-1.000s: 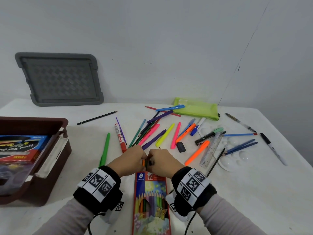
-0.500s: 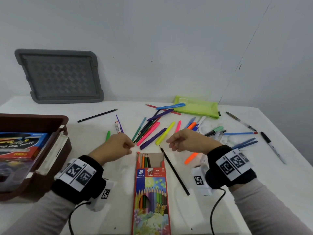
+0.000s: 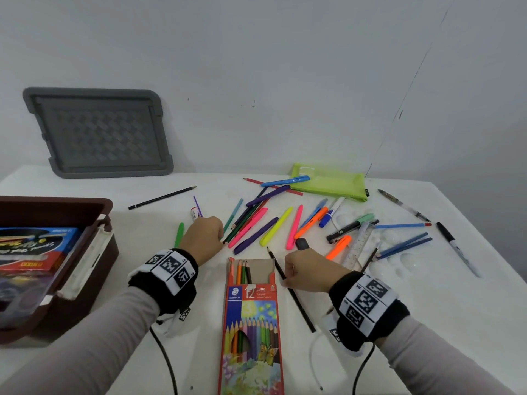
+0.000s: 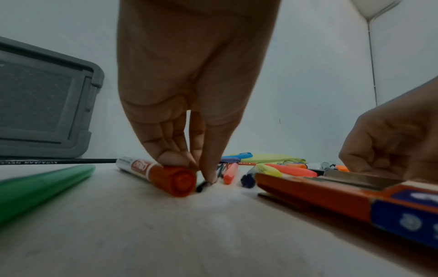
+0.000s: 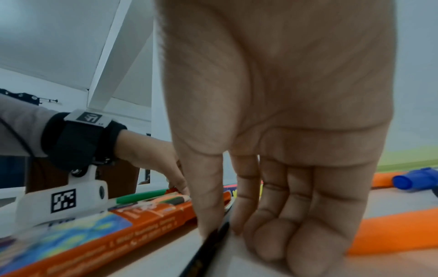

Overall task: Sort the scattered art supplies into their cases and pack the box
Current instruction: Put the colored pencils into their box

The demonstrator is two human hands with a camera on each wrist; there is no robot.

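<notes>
The open coloured pencil box lies flat at the near middle, with several pencils showing in its mouth. My right hand is just right of the mouth. Its thumb and fingers pinch a long black pencil that lies on the table alongside the box. My left hand is at the near end of the pile of pens and pencils. In the left wrist view its fingertips pinch the end of a dark pencil on the table, touching a red-capped marker.
A brown box holding packaged supplies stands at the left, and a grey lid leans on the wall behind. A green pouch, ruler, white palette and black marker lie at the right. A green pen lies left of my left hand.
Both hands left the box mouth. The right hand reached towards the pile, then drew back onto the black pencil beside the box. The left hand moved forward to the pile's near end.
</notes>
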